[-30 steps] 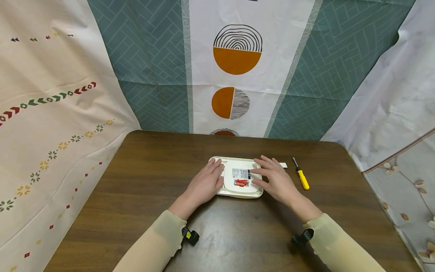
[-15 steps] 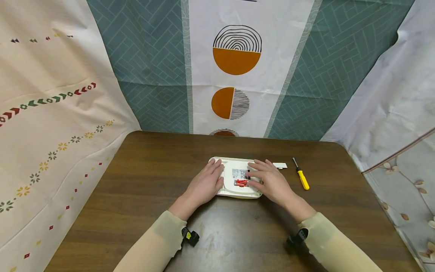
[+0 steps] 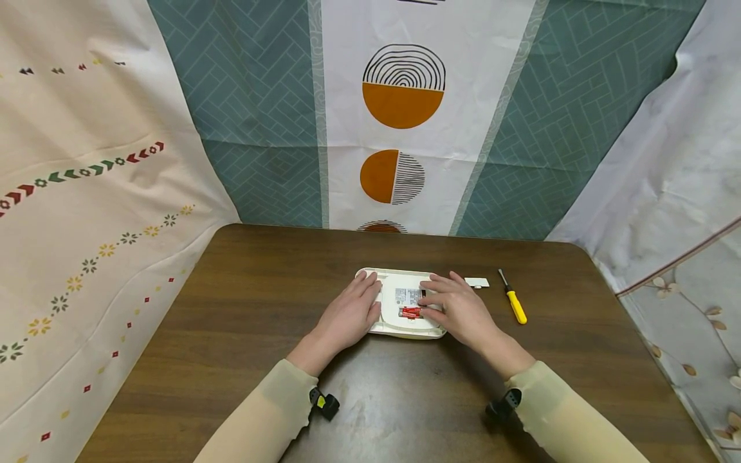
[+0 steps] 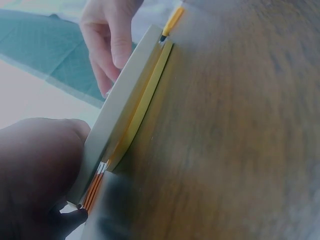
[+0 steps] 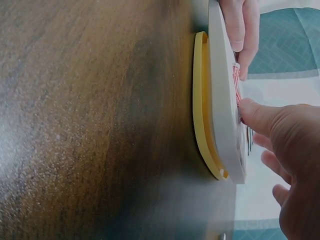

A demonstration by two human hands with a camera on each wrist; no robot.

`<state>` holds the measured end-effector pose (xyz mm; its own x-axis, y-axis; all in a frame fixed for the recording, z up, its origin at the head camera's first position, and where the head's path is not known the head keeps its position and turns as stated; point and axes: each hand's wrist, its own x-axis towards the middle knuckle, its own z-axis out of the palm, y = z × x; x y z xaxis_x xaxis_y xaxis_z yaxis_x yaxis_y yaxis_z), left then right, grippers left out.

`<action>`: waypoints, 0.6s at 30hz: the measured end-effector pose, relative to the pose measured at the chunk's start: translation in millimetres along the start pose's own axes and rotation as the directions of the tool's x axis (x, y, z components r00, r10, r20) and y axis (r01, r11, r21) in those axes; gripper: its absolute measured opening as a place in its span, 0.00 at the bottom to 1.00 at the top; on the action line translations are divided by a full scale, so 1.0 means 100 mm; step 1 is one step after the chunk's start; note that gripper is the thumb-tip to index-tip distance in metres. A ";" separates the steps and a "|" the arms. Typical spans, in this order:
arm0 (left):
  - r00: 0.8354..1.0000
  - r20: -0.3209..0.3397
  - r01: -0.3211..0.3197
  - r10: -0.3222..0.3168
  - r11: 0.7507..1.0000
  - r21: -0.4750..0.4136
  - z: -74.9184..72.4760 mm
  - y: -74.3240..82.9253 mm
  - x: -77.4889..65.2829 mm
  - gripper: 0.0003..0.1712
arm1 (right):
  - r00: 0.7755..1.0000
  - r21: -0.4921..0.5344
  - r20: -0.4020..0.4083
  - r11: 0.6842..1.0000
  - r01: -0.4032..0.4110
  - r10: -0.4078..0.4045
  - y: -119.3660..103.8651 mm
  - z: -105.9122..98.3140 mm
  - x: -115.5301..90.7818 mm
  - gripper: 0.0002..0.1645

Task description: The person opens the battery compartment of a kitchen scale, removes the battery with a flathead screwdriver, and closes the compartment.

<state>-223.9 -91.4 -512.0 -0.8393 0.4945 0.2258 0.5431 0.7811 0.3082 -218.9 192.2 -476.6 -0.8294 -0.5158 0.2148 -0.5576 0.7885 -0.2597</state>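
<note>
A white plastic device (image 3: 399,280) with rounded corners lies underside up, its printed label (image 3: 407,296) showing. Red batteries (image 3: 409,312) sit in its compartment. My left hand (image 3: 343,314) holds the device's left end, fingers and thumb on the upper face; in the left wrist view a fingertip (image 4: 75,220) hooks over the end edge. My right hand (image 3: 462,313) reaches over the right end, and its thumb (image 5: 257,115) touches the batteries in the right wrist view. The other right fingers are loosely bent over the device. A yellow rim (image 5: 201,110) shows beneath the white body.
A small flat white cover piece (image 3: 478,282) lies behind the right hand. Farther right is a screwdriver (image 3: 514,303) with a yellow handle. The brown wooden table (image 3: 278,257) ends at patterned cloth hangings (image 3: 266,128) at the back and sides.
My right hand has moved left and inward over the device, bringing its thumb to the batteries and uncovering more of the white piece behind. The left hand has stayed put.
</note>
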 end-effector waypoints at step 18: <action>0.999 -0.030 -0.044 0.044 0.999 0.005 0.02 -0.02 0.00 0.29 | 0.983 -0.087 -0.114 0.988 0.131 -0.140 0.00 0.05 0.00 0.14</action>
<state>-225.5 -92.1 -514.4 -0.8135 0.5167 0.2670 0.5794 0.7604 0.2935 -218.5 190.6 -480.9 -0.7333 -0.5796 0.3554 -0.6561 0.7403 -0.1465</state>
